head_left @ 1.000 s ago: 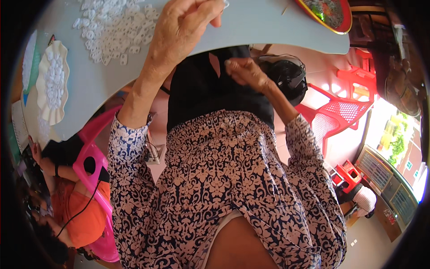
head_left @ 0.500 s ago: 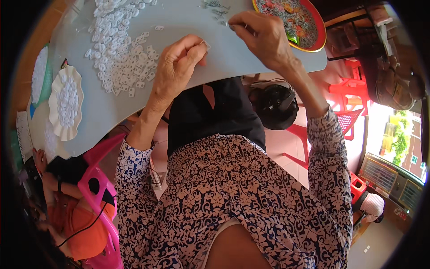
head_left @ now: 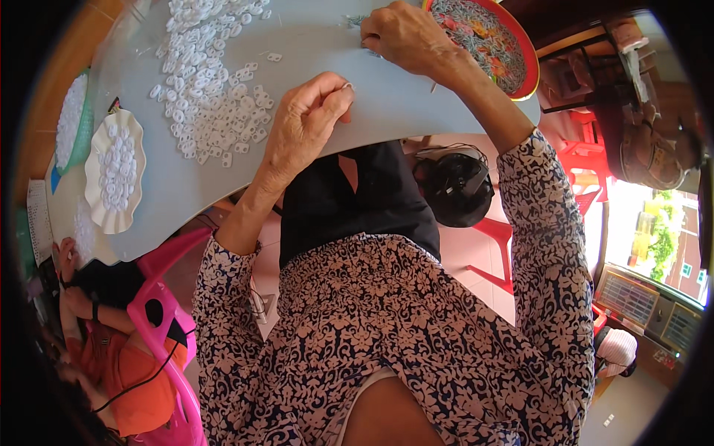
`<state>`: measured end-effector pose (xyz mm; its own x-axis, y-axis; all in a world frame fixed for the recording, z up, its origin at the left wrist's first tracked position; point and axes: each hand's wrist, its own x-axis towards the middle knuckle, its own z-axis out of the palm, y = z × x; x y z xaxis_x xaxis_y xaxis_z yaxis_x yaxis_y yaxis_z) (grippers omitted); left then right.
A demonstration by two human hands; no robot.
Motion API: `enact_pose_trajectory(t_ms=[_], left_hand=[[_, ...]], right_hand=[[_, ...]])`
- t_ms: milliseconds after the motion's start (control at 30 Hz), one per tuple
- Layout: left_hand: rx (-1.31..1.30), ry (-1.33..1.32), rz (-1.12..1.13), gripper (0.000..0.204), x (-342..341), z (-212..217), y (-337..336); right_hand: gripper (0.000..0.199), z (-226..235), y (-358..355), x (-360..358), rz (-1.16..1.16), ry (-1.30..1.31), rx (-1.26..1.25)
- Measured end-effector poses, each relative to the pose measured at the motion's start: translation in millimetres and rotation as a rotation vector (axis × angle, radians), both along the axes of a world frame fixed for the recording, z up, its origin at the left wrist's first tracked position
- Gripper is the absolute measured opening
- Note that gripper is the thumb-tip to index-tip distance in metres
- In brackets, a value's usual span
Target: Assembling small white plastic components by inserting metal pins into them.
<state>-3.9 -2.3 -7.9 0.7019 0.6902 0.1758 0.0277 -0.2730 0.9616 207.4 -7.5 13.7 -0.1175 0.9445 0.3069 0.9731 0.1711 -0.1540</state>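
— What are the fingers doing?

— The left hand [head_left: 305,126] is curled, thumb and forefinger pressed together on a tiny pale piece I can't make out, right at the near edge of the tabletop [head_left: 387,104]. The right hand [head_left: 405,37] rests further in, fingers bunched together, tips down on the surface; whether they grip anything, I cannot tell.

— And the surface under them?

— A pale blue-grey tabletop with a rounded edge. Just left of the left fingers lies a loose heap of small white rings [head_left: 212,89], spreading away from the person. Just right of the right fingers sits a round tray with a red rim [head_left: 529,70], full of mixed coloured bits.

— Further out?

— Well left of the heap, a white scalloped plate [head_left: 95,201] holds more white pieces, and beyond it a green basket [head_left: 83,137] holds others.

— What about the room?

— Below the tabletop's edge, under the right wrist, a dark helmet [head_left: 455,186] rests on a red plastic chair [head_left: 498,238]. A pink chair [head_left: 160,297] stands down to the left, with another person in orange [head_left: 123,379] beside it. Far right there is a bright window [head_left: 658,238].

— Anything in the way?

— The person's own patterned sleeves [head_left: 550,245] and black apron [head_left: 357,201] cover the floor beneath.
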Motion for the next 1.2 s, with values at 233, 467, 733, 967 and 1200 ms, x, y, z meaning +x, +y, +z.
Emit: enact_pose_trajectory(t_ms=[233, 467, 733, 967, 1200], left_hand=[[-0.058, 0.033, 0.009, 0.023, 0.8, 1.2, 0.8], [-0.05, 0.035, 0.026, 0.023, -3.1, -2.4, 3.0], [-0.077, -0.001, 0.02, 0.023, -1.0, -1.2, 3.4], [-0.055, 0.022, 0.03, 0.024, -1.0, 0.7, 2.5], [-0.054, 0.012, 0.027, 0.023, -2.1, 1.4, 1.4]], right_hand=[[0.015, -1.7, 16.4, 2.2, 0.018, -0.127, -0.015], [0.016, 32.2, -14.1, -8.6, -0.155, 0.634, -0.201], [0.013, -12.3, -43.6, -28.5, -0.053, 1.342, -0.222], [0.014, -19.6, -39.1, -37.7, -0.117, 1.249, -0.147], [0.013, -29.6, -26.7, -27.4, -0.066, 0.332, 0.27]])
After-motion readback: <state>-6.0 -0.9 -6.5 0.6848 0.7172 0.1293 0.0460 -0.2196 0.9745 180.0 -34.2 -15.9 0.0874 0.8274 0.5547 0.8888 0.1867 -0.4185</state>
